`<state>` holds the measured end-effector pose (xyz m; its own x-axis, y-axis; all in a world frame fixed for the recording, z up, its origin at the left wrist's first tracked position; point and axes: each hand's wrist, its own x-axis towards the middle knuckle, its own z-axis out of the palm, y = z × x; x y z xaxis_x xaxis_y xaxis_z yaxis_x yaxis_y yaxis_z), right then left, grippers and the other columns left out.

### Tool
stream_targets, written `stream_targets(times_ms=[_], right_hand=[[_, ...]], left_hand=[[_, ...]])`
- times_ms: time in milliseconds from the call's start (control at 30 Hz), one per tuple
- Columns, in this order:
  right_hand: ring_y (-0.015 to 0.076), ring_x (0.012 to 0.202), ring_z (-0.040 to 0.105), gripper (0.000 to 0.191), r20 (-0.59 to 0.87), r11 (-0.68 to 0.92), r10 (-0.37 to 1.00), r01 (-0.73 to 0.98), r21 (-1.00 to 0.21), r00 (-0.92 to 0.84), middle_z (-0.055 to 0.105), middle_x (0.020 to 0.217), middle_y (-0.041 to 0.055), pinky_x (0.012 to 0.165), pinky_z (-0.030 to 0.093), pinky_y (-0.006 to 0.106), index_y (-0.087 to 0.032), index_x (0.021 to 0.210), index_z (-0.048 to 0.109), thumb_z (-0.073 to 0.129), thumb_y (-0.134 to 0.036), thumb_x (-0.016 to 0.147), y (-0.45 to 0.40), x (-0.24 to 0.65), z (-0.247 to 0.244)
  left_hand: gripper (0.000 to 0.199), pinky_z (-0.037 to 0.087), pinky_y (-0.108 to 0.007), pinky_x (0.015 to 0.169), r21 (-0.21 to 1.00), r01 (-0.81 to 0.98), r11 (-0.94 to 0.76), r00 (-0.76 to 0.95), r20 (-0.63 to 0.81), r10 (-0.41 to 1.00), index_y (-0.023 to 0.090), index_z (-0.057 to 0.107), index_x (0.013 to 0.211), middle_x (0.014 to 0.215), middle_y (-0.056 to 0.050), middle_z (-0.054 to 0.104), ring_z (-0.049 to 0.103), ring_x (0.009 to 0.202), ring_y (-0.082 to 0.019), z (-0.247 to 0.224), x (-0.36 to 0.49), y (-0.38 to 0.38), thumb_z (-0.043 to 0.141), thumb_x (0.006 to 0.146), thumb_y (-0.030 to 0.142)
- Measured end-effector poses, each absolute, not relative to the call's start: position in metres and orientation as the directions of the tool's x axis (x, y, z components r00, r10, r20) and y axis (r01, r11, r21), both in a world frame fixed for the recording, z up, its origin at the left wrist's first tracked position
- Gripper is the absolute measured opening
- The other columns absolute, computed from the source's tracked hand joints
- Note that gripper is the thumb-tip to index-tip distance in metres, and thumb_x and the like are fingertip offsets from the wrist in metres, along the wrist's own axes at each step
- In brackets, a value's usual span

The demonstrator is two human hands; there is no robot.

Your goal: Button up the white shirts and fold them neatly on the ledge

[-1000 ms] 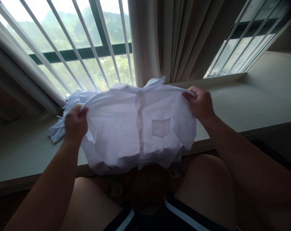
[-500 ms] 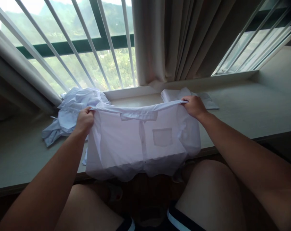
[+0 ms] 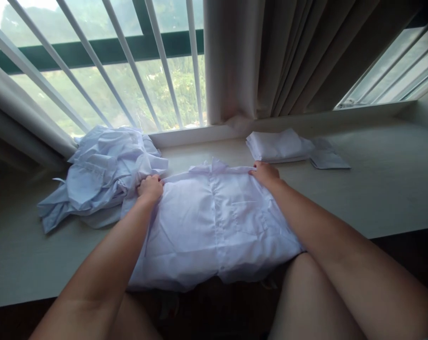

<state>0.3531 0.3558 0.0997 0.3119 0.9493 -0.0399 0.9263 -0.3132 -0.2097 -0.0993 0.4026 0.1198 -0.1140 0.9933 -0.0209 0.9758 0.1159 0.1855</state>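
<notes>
A white button-up shirt [image 3: 188, 226] lies front side up on the pale ledge, its collar end toward the window and its lower part hanging over the near edge. My left hand [image 3: 150, 188] is closed on its far left corner, close to a rumpled heap of white clothes [image 3: 100, 174]. At the far right corner, my right hand [image 3: 266, 174] grips the shirt's shoulder edge. A button placket runs down the middle, with a chest pocket faintly visible to its right. Fingertips of both hands are partly hidden by cloth.
Behind my right hand lie a folded white garment [image 3: 279, 145] and a smaller flat white piece [image 3: 329, 153]. The ledge [image 3: 383, 189] runs below a barred window [image 3: 104, 89] and a grey curtain [image 3: 231, 61]. My knees are under its near edge.
The shirt, held up and stretched between my hands before, has come down onto the ledge. My hands have moved lower and closer together, and the view has shifted slightly.
</notes>
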Motion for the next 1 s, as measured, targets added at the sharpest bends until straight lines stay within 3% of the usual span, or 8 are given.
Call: stream_targets(times_ms=[167,267,333,467,600,733,833,1000], right_hand=[[0.031,0.119,0.06,0.033,0.268,-0.029,0.959,0.976,-0.218,0.089,0.065,0.129,0.0152,0.096,0.045,0.039,-0.019,0.125,0.065,0.059,-0.027,0.094,0.335,0.303,0.107],[0.0236,0.098,0.065,0.02,0.13,0.112,0.989,0.942,-0.316,-0.074,0.071,0.107,0.0086,0.083,0.045,0.032,-0.021,0.105,0.067,0.054,-0.035,0.099,0.302,0.263,0.117],[0.0221,0.085,0.066,0.028,-0.046,0.108,0.99,0.935,-0.339,-0.132,0.072,0.095,0.0054,0.073,0.044,0.031,-0.023,0.1,0.066,0.052,-0.048,0.101,0.279,0.238,0.119],[0.0271,0.096,0.066,0.032,-0.109,0.209,0.964,0.947,-0.245,-0.241,0.073,0.105,0.0107,0.08,0.047,0.035,-0.02,0.107,0.067,0.055,-0.05,0.1,0.248,0.205,0.117],[0.0299,0.122,0.058,0.031,-0.055,0.283,0.949,0.915,-0.287,-0.311,0.067,0.13,0.013,0.101,0.046,0.045,-0.021,0.117,0.068,0.049,-0.041,0.103,0.232,0.199,0.112],[0.0339,0.154,0.029,0.052,-0.13,0.295,0.92,0.871,-0.394,-0.37,0.041,0.166,0.0039,0.122,0.022,0.064,-0.032,0.152,0.05,0.035,-0.049,0.106,0.209,0.21,0.097],[0.0444,0.16,-0.001,0.069,-0.158,0.312,0.91,0.885,-0.344,-0.383,0.016,0.175,-0.0024,0.118,-0.002,0.079,-0.039,0.165,0.023,0.034,-0.063,0.102,0.195,0.219,0.082],[0.0545,0.156,-0.011,0.076,-0.152,0.286,0.927,0.907,-0.308,-0.344,0.006,0.176,-0.0052,0.11,-0.009,0.087,-0.048,0.163,0.019,0.033,-0.079,0.095,0.192,0.223,0.077]], left_hand=[[0.032,0.049,-0.051,0.096,0.033,0.994,-0.1,0.087,0.282,0.956,0.021,0.067,0.123,0.123,-0.017,0.066,0.059,0.117,-0.038,0.129,-0.054,0.37,0.054,0.095,0.03],[0.032,0.049,-0.044,0.1,0.067,0.899,-0.434,0.416,0.182,0.891,0.022,0.069,0.119,0.123,-0.012,0.068,0.062,0.116,-0.03,0.127,-0.023,0.333,0.044,0.102,0.031],[0.04,0.047,-0.046,0.106,0.095,0.828,-0.552,0.546,0.087,0.834,0.024,0.063,0.135,0.141,-0.011,0.064,0.057,0.13,-0.029,0.114,-0.01,0.309,0.039,0.105,0.037],[0.055,0.025,-0.058,0.126,0.102,0.817,-0.567,0.572,-0.026,0.82,0.031,0.037,0.161,0.169,-0.002,0.036,0.027,0.158,-0.029,0.08,-0.006,0.283,0.032,0.107,0.044],[0.066,0.011,-0.07,0.125,0.108,0.823,-0.558,0.566,-0.079,0.82,0.035,0.022,0.166,0.174,-0.002,0.02,0.011,0.161,-0.036,0.068,-0.008,0.282,0.033,0.104,0.056],[0.072,0.008,-0.082,0.117,0.114,0.838,-0.533,0.544,-0.116,0.831,0.036,0.021,0.166,0.175,-0.007,0.014,0.007,0.16,-0.047,0.07,-0.003,0.285,0.038,0.101,0.061],[0.071,0.007,-0.081,0.117,0.109,0.837,-0.536,0.546,-0.123,0.829,0.035,0.023,0.166,0.176,-0.008,0.012,0.005,0.16,-0.047,0.073,-0.002,0.285,0.037,0.101,0.061],[0.067,0.008,-0.076,0.121,0.043,0.871,-0.49,0.492,-0.045,0.87,0.028,0.035,0.163,0.173,-0.014,0.023,0.011,0.161,-0.041,0.09,-0.016,0.262,0.034,0.103,0.058]])
